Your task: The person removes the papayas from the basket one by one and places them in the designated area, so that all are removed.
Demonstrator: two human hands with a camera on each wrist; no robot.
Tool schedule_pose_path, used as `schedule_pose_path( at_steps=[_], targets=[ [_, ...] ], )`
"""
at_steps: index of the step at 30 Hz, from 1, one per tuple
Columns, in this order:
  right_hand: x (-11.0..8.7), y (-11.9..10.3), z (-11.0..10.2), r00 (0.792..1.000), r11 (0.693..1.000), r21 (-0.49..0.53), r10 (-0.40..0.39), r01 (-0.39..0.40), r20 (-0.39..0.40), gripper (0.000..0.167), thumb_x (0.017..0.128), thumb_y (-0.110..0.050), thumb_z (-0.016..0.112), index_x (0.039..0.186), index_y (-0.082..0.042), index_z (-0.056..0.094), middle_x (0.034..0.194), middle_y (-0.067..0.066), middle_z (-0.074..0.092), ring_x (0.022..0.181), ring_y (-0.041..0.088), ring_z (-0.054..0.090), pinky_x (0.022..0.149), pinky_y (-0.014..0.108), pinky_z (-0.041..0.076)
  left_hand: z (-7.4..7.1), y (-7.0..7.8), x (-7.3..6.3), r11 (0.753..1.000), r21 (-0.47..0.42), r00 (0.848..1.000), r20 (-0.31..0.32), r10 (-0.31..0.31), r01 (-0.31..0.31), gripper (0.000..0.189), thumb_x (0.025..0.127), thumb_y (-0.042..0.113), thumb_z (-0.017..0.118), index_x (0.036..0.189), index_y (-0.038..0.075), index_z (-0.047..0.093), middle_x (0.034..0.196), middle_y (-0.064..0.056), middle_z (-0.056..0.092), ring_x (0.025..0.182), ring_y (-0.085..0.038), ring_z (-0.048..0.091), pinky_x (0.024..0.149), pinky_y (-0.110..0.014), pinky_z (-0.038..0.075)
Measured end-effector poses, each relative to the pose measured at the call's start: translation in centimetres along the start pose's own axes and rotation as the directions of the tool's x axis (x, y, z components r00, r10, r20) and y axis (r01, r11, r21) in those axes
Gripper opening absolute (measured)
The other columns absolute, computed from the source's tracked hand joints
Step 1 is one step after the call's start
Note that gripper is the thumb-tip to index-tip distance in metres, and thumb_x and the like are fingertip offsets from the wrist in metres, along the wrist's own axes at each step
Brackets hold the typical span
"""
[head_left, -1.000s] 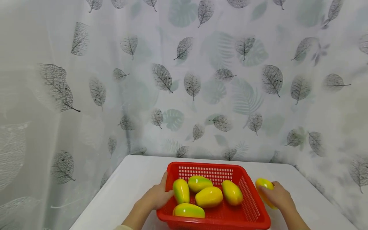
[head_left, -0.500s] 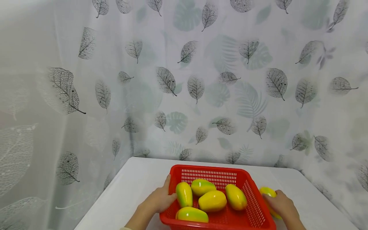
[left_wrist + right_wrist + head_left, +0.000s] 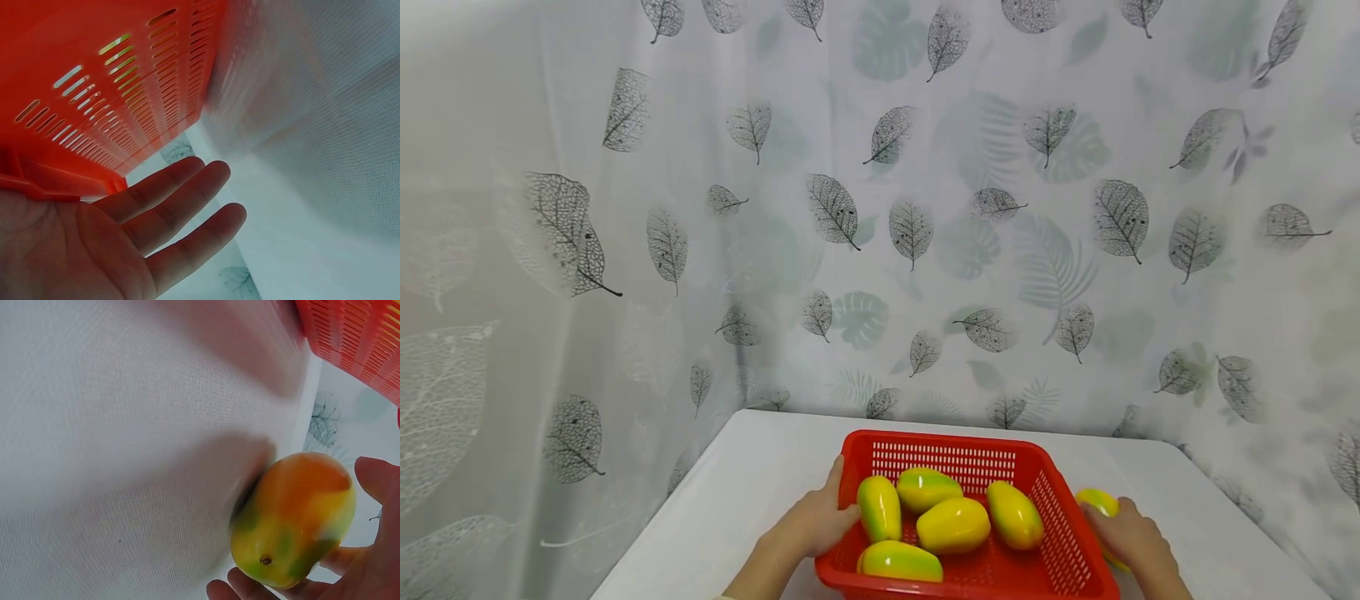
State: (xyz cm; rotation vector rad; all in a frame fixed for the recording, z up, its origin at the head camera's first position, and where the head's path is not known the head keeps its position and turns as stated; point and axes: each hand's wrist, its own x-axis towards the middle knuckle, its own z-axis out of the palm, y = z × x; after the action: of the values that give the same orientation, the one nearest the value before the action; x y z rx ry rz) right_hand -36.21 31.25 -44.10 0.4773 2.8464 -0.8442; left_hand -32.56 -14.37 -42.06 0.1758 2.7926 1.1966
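Note:
A red plastic basket (image 3: 958, 435) with slotted walls stands on the white table, with several yellow-green mangoes (image 3: 953, 525) in it. My left hand (image 3: 820, 521) holds its left rim, the thumb laid over the edge to the inside. In the left wrist view three fingers (image 3: 187, 250) stretch out almost straight outside the wall (image 3: 112, 75). Right of the basket, my right hand (image 3: 1131, 537) grips another mango (image 3: 1097, 500) low over the table. The right wrist view shows this mango (image 3: 294, 519) with an orange blush and a stem nub, fingers under it and thumb at its far side.
The white table (image 3: 790, 450) reaches back to a pale curtain (image 3: 880, 275) printed with leaves, which also hangs along the left and right sides. The basket's right wall (image 3: 356, 344) is near the right hand.
My right hand has come down slightly with the mango, a little nearer to me, then stays put. The head view has shifted slightly. My left hand stays on the rim.

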Motion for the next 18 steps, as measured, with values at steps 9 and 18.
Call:
schedule_pose_path(
  at_steps=[9,18],
  targets=[
    [0.1,0.0,-0.4,0.999,1.0,-0.016,-0.011,0.01,-0.031,0.102,0.098,-0.066,0.037,0.14,0.026,0.024,0.131,0.052,0.037,0.121,0.066,0.042,0.105,0.075,0.04,0.0,-0.1,0.0,1.0,0.007,1.0,-0.001,0.001,0.0,0.093,0.093,0.028,0.062,0.166,0.004,0.008,0.087,-0.009,0.067,0.058,-0.018,0.069,0.06,-0.04,0.064],
    [-0.6,-1.4,-1.8,0.994,1.0,0.012,-0.019,0.02,-0.111,0.098,0.1,-0.064,0.039,0.147,0.02,0.023,0.138,0.051,0.031,0.127,0.069,0.033,0.108,0.079,0.036,0.0,0.0,0.0,1.0,0.025,1.0,-0.008,0.012,-0.012,0.093,0.094,0.029,0.061,0.166,0.004,0.008,0.085,-0.009,0.067,0.057,-0.018,0.068,0.059,-0.04,0.064]
  ],
)
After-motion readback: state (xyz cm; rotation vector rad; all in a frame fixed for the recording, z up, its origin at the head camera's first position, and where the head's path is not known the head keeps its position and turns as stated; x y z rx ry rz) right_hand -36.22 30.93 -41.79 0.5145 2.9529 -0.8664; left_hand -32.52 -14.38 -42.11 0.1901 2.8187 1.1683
